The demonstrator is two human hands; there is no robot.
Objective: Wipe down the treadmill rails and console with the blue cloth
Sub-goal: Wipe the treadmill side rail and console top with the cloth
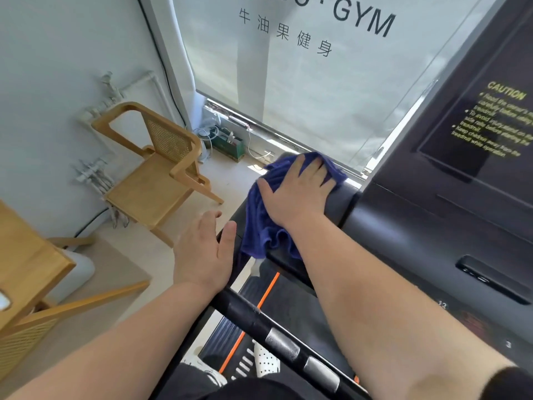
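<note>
Blue cloth (261, 226) pressed on the treadmill console (403, 241) corner.
Right hand (294, 197) flat on it; left hand (202, 255) open at its 8 o'clock, beside the rail (259, 319).

- We count two hands: left hand (202, 251), right hand (294, 193).
- We count one blue cloth (259, 223).
- We count one treadmill (403, 232).
- We count one wooden chair (155, 183).
- We count one yellow caution sign (496, 122).

Pale wall (57, 67); wooden chair (155, 174); printed window blind (302, 82); perhaps beige floor (121, 272).
</note>
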